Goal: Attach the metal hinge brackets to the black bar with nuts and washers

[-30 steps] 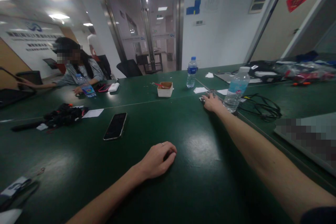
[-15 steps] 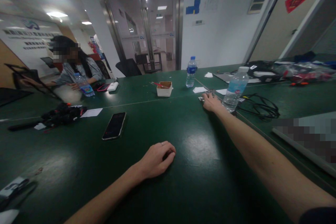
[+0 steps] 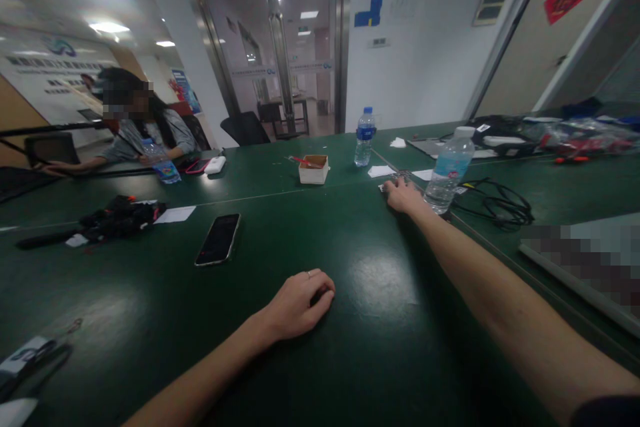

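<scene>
Head view: right hand (image 3: 403,195) flat on small grey device (image 3: 400,178) beside clear plastic water bottle (image 3: 447,173); left hand (image 3: 300,303) loosely fisted, empty, on dark green tabletop (image 3: 380,280).

A glossy dark green table (image 3: 390,320) spreads under both hands, with a black phone (image 3: 218,239) beyond the left hand (image 3: 299,303), a clear, pale-blue-labelled, white-capped bottle (image 3: 447,170) beside the right hand (image 3: 403,195), black cables (image 3: 500,207) past it, and farther ahead a white box (image 3: 313,172) and a blue-capped bottle (image 3: 365,139).
</scene>
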Available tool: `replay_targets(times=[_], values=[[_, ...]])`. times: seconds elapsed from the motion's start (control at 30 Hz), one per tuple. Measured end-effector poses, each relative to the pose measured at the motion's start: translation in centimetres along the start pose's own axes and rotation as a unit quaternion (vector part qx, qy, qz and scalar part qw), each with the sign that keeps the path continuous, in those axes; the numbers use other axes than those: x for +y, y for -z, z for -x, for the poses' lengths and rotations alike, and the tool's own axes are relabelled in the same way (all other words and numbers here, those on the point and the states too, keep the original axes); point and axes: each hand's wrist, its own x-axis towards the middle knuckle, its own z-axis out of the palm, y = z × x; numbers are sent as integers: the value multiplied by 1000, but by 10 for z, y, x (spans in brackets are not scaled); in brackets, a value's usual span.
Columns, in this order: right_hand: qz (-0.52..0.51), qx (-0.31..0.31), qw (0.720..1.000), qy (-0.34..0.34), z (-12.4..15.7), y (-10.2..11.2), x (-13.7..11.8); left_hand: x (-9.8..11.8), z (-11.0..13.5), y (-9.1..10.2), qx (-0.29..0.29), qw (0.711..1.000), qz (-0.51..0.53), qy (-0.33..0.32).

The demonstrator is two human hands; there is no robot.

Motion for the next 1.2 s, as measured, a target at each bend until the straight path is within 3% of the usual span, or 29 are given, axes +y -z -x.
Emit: replay_targets(times=[0.6, 0.83, 1.03, 1.2], values=[[-55, 27, 997, 54, 4, -1, -4, 0, 0, 1, -16, 1000, 8, 18], [-95, 42, 995, 12, -12, -9, -16, -3, 0, 0, -5, 1000, 6, 8], [-110, -3, 990, -93, -26, -19, -9, -1, -1, 0, -5, 1000, 3, 10], [-117, 23, 987, -110, -29, -25, -6, -1, -1, 1, -8, 1000, 10, 8]])
